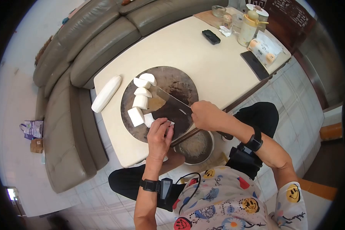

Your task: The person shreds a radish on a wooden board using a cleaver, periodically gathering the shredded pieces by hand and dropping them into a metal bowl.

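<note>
A round dark chopping board (180, 78) lies on the cream table. Along its left side stand several chunks of white radish (140, 102). My right hand (207, 116) is closed round the handle of a cleaver (168, 99), whose blade reaches up and left over the board towards the upper chunks. Near the board's lower edge my left hand (160, 132) has its fingers bent over a small white radish piece (171, 123), beside another white piece (148, 120). A whole peeled radish (106, 94) lies on the table left of the board.
Below the table edge, a metal bowl (195, 147) holds pale shreds. On the table (157, 48) are a black phone (254, 65), a black case (211, 37), a tissue pack (262, 53), a yellow-lidded jug (248, 30) and glass cups. A grey sofa (99, 46) borders the far side.
</note>
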Available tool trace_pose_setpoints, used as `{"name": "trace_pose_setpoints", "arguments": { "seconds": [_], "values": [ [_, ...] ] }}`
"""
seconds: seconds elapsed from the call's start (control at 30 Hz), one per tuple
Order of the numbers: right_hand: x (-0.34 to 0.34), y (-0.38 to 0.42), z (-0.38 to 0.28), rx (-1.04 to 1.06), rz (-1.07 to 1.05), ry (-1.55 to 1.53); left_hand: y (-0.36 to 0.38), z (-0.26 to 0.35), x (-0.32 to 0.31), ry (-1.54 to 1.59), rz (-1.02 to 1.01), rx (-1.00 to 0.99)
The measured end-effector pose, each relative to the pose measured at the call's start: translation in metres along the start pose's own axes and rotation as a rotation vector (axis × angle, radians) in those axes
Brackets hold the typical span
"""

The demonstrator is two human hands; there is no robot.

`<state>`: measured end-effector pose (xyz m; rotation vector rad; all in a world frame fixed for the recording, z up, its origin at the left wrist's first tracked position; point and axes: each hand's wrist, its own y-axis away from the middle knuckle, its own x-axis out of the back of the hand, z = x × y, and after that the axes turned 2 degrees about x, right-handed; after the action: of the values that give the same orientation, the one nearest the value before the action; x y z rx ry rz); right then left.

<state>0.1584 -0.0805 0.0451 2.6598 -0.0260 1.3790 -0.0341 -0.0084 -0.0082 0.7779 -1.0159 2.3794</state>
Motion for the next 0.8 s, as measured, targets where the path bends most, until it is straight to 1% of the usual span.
{"name": "trace_pose_setpoints", "arguments": {
  "seconds": [0.07, 0.3, 0.37, 0.4, 0.47, 0.7, 0.8],
  "values": [
    [0.001, -0.002, 0.004, 0.013, -0.015, -0.022, -0.002, 0.000, 0.000, 0.005, -0.003, 0.028],
    [0.000, 0.004, 0.001, 0.003, -0.035, -0.019, -0.013, -0.001, -0.011, 0.058, -0.008, 0.010],
    [0.006, 0.015, -0.007, 0.057, -0.005, 0.039, -0.013, -0.003, -0.014, -0.010, -0.009, -0.070],
    [0.009, 0.019, -0.011, 0.056, -0.007, 0.039, -0.013, -0.002, -0.014, -0.009, -0.010, -0.068],
    [0.013, 0.025, -0.016, 0.097, -0.053, 0.098, -0.014, 0.001, -0.012, -0.104, 0.016, -0.166],
    [0.010, 0.033, -0.016, 0.145, -0.103, 0.118, -0.010, 0.000, -0.015, -0.087, 0.018, -0.118],
    [0.009, 0.034, -0.018, 0.138, -0.068, 0.105, -0.010, 0.001, -0.015, -0.081, 0.022, -0.099]
  ]
}}
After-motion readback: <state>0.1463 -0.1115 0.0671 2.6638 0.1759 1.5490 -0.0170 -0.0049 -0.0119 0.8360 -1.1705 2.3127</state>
